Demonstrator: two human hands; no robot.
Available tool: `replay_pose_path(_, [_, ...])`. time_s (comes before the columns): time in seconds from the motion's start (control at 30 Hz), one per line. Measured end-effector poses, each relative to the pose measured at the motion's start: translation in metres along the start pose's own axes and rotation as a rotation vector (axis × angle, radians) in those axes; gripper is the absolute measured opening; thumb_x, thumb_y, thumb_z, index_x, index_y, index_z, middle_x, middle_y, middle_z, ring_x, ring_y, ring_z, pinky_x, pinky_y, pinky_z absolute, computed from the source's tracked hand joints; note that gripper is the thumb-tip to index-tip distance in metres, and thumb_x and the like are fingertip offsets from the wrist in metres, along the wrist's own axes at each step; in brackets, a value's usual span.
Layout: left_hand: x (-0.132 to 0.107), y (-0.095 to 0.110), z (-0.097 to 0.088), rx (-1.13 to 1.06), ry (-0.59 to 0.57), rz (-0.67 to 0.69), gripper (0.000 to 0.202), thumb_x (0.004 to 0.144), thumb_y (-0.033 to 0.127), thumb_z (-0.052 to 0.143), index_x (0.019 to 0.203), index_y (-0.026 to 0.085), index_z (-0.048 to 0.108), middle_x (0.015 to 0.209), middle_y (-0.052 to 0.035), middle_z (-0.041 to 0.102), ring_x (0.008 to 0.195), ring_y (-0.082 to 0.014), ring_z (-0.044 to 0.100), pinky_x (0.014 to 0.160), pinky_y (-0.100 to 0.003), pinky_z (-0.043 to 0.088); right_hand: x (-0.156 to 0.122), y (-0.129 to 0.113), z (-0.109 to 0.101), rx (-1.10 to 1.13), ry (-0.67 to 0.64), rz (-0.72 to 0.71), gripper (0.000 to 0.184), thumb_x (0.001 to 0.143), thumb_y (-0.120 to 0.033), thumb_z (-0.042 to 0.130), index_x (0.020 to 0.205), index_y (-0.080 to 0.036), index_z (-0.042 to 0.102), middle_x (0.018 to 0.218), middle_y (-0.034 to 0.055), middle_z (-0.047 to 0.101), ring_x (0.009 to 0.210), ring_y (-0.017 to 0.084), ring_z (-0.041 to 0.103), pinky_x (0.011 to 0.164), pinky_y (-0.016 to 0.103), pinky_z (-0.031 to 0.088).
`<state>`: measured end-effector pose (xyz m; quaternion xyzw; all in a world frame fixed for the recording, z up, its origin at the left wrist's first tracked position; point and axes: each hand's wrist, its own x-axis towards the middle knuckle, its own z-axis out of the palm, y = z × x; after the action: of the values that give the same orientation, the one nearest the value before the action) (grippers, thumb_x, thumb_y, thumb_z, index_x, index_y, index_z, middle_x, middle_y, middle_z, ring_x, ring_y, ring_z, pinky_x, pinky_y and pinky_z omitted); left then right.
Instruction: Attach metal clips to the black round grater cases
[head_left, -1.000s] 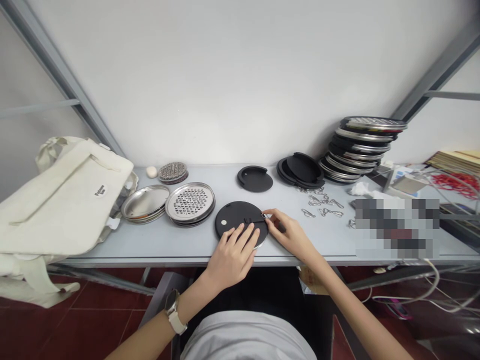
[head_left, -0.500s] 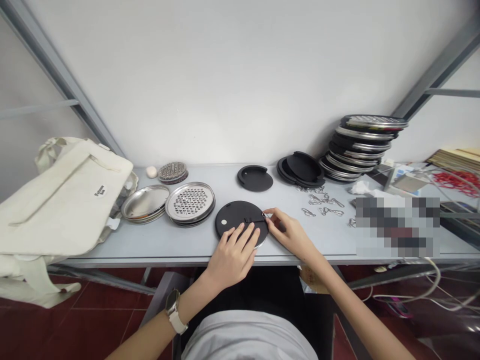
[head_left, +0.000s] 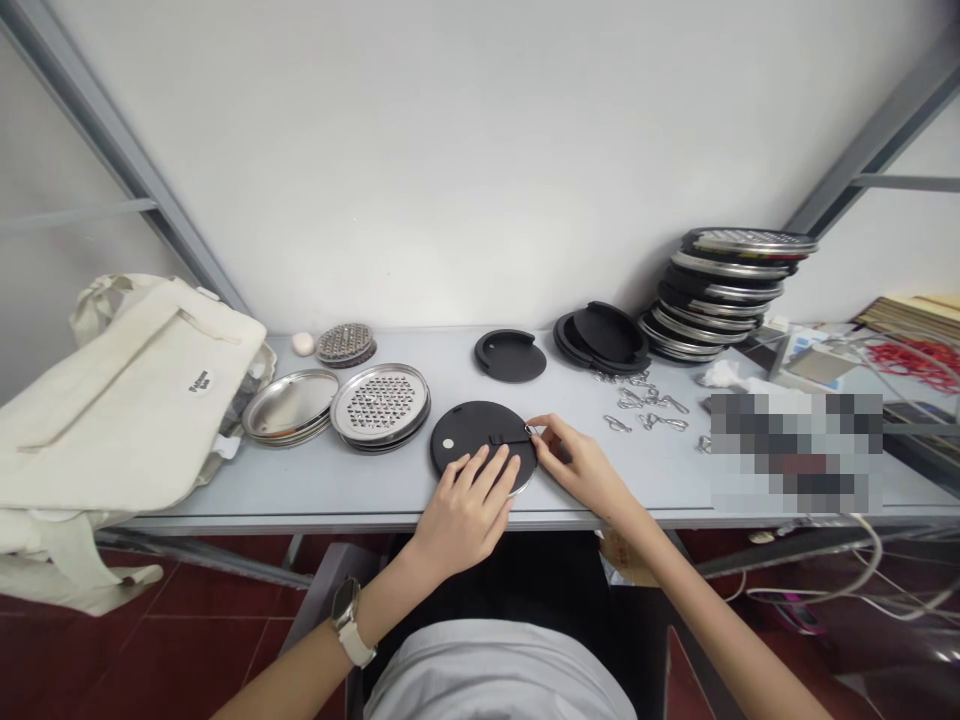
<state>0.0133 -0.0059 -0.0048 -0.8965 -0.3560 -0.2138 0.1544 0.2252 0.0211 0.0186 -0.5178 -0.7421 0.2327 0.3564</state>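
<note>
A round black disc (head_left: 471,424) with a pale dot and a short slot lies on the table in front of me, a thin silvery rim showing at its lower right. My left hand (head_left: 469,505) rests flat over its near part, fingers stretched out. At the disc's right edge, my right hand (head_left: 574,462) pinches a small metal clip (head_left: 528,430) between thumb and forefinger; the fingers cover most of it. Similar metal clips (head_left: 652,400) are scattered to the right. Left of the disc sits a round metal grater plate (head_left: 380,403) on a dark base.
Metal trays (head_left: 291,400) and a smaller grater stack (head_left: 345,343) stand left, beside a cream bag (head_left: 142,390). Behind are a black holder (head_left: 511,358) and more black holders (head_left: 604,338). A tall leaning stack of graters (head_left: 720,295) rises at right, near cables and a small box (head_left: 814,360).
</note>
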Motion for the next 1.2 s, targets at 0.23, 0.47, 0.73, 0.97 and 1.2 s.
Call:
replay_pose_path(0.23, [0.0003,-0.0001,-0.0009,0.013,0.003,0.002,0.047,0.098,0.030,0.041,0.143,0.017,0.042,0.148,-0.0047,0.041,0.131,-0.0251,0.042,0.102,-0.039,0.035,0.0004,0.0002,-0.0003,-0.011,-0.009,-0.013,0.020,0.096,-0.029,0.043,0.111,-0.020,0.053,0.074,-0.0001,0.060,0.067,0.016,0.059,0.065,0.026,0.046])
replay_pose_path(0.47, [0.0005,0.0002,-0.0011,0.024,0.005,0.002,0.047,0.097,0.031,0.043,0.143,0.017,0.043,0.147,-0.0043,0.042,0.130,-0.0244,0.044,0.101,-0.039,0.036,-0.0011,0.0005,0.0005,-0.040,-0.012,-0.043,0.023,0.094,-0.023,0.043,0.115,-0.020,0.052,0.081,0.0018,0.062,0.070,0.016,0.059,0.070,0.027,0.046])
replay_pose_path(0.73, [-0.0001,0.0004,-0.0006,0.028,0.001,0.002,0.047,0.098,0.031,0.041,0.143,0.017,0.042,0.148,-0.0049,0.041,0.131,-0.0254,0.043,0.102,-0.039,0.035,-0.0007,0.0019,0.0012,-0.066,-0.016,-0.046,0.025,0.094,-0.022,0.042,0.116,-0.018,0.053,0.084,0.0040,0.062,0.072,0.017,0.059,0.071,0.028,0.046])
replay_pose_path(0.97, [0.0003,0.0003,-0.0004,0.018,0.001,0.002,0.048,0.098,0.031,0.041,0.143,0.016,0.041,0.148,-0.0041,0.040,0.130,-0.0251,0.043,0.102,-0.039,0.035,-0.0016,0.0032,0.0021,-0.059,0.000,-0.028,0.026,0.094,-0.024,0.043,0.117,-0.018,0.053,0.076,0.0010,0.060,0.066,0.016,0.057,0.065,0.026,0.045])
replay_pose_path(1.2, [0.0001,0.0001,-0.0008,0.010,0.006,-0.004,0.047,0.098,0.031,0.041,0.143,0.016,0.042,0.148,-0.0038,0.041,0.130,-0.0251,0.043,0.102,-0.040,0.035,-0.0011,0.0043,0.0032,-0.044,0.003,-0.034,0.024,0.095,-0.026,0.043,0.116,-0.019,0.052,0.072,-0.0015,0.056,0.062,0.014,0.055,0.062,0.025,0.044])
